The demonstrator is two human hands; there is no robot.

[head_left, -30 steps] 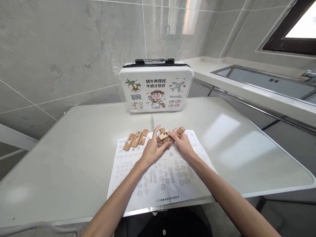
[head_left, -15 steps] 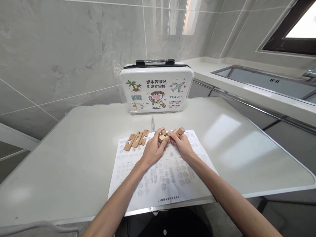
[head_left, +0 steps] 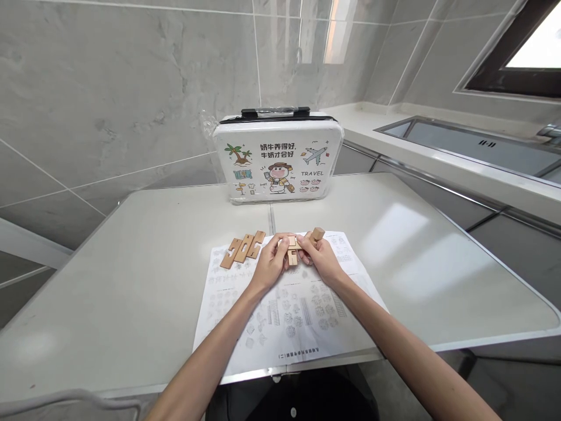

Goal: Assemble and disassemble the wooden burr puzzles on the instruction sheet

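Notched wooden puzzle pieces point(head_left: 292, 257), fitted or pressed together, are held between my two hands above the printed sheet. My left hand point(head_left: 270, 260) is closed around their left side, thumb on top. My right hand point(head_left: 323, 257) grips the right side, its thumb close to the left one. Just beyond my right fingers a wooden block end point(head_left: 318, 233) sticks up; whether it is held or lies on the paper I cannot tell. To the left, several flat wooden pieces with cut-outs point(head_left: 242, 248) lie side by side on the sheet. My fingers hide how the held pieces join.
The instruction sheet point(head_left: 272, 345) with small printed diagrams lies under my hands on a light folding table point(head_left: 144, 280). A white cartoon-printed case point(head_left: 258, 166) in clear plastic stands at the back. On the right a counter point(head_left: 363, 120) holds a sink point(head_left: 473, 143).
The wooden pieces between my hands have been turned, so a flat face and a notched end now show. Both hands have drawn slightly closer together around them.
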